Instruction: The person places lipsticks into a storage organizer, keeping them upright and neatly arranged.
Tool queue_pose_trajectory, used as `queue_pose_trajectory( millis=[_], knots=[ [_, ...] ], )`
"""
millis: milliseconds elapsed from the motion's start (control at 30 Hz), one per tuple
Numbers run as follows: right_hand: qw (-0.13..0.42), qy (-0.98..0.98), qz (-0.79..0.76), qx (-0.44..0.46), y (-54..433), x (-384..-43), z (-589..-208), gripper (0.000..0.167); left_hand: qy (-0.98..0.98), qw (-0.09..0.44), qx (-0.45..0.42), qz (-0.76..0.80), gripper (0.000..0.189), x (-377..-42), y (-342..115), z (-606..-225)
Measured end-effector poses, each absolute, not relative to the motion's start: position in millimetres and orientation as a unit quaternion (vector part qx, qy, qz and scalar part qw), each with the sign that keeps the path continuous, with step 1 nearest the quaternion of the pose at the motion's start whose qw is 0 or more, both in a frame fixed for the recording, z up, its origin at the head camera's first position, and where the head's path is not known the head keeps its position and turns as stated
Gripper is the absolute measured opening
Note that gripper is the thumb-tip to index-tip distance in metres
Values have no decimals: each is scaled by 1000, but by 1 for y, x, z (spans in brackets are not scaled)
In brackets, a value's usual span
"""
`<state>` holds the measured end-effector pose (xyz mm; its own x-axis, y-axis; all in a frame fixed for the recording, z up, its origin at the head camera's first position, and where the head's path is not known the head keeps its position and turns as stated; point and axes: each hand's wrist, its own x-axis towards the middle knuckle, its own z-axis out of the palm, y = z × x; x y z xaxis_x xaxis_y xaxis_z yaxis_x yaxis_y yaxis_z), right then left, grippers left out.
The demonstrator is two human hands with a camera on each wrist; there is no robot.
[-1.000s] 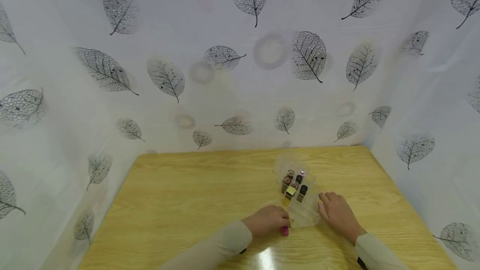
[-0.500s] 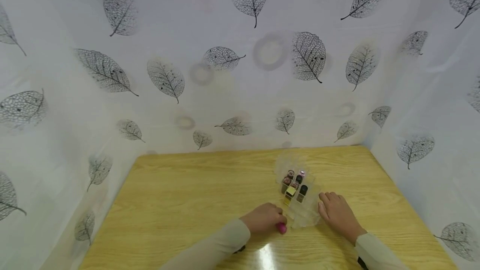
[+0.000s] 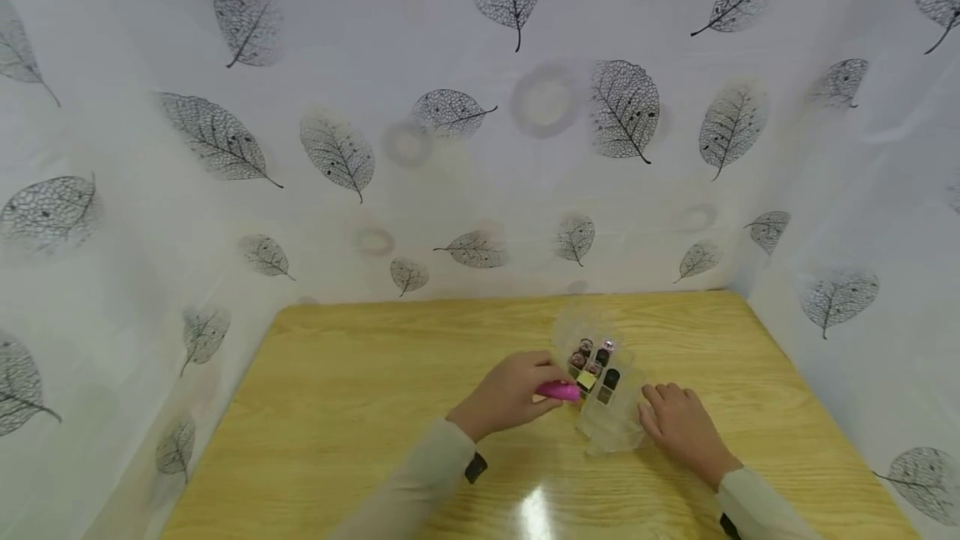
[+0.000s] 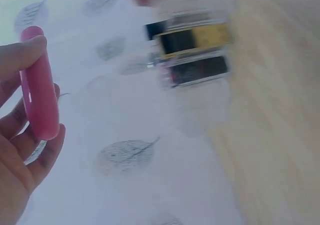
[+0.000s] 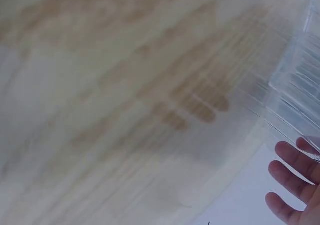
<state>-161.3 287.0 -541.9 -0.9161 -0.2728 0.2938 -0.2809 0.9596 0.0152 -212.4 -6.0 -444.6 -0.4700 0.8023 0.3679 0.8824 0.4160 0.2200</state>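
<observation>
My left hand (image 3: 510, 394) pinches a smooth pink lipstick tube (image 4: 40, 87) between thumb and fingers. It holds the tube raised, close to the left side of a clear plastic lipstick organizer (image 3: 611, 432). Several lipsticks stand in the organizer's compartments, among them a gold-capped one (image 3: 587, 382) and a black-capped one (image 3: 612, 377). The front compartments hold nothing. At the organizer's right side rests my right hand (image 3: 682, 432), its relaxed fingers (image 5: 295, 162) right by the clear wall.
The organizer stands on a wood-grain table (image 3: 390, 382), right of its middle. A white curtain (image 3: 450, 190) printed with leaf skeletons encloses the back and both sides. A bright glare spot shows on the tabletop near the front.
My left hand has lifted the pink lipstick tube from near the organizer's front left corner, up and farther back. The tube now lies nearly level. My right hand stays at the organizer's side.
</observation>
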Motion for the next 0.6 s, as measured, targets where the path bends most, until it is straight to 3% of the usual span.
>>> queue_pose_trajectory(
  millis=[167, 433, 600],
  knots=[
    [130, -983, -5, 129, 285, -162, -525, 32, -827, 120, -496, -237, 23, -209, -8, -417],
    [274, -932, 170, 166, 240, -152, -455, 19, -813, 140, -499, -265, 24, -205, -7, -403],
    [263, -907, 258, 203, 202, -140, -416, 14, -810, 152, -502, -263, 22, -204, -4, -398]
  ],
)
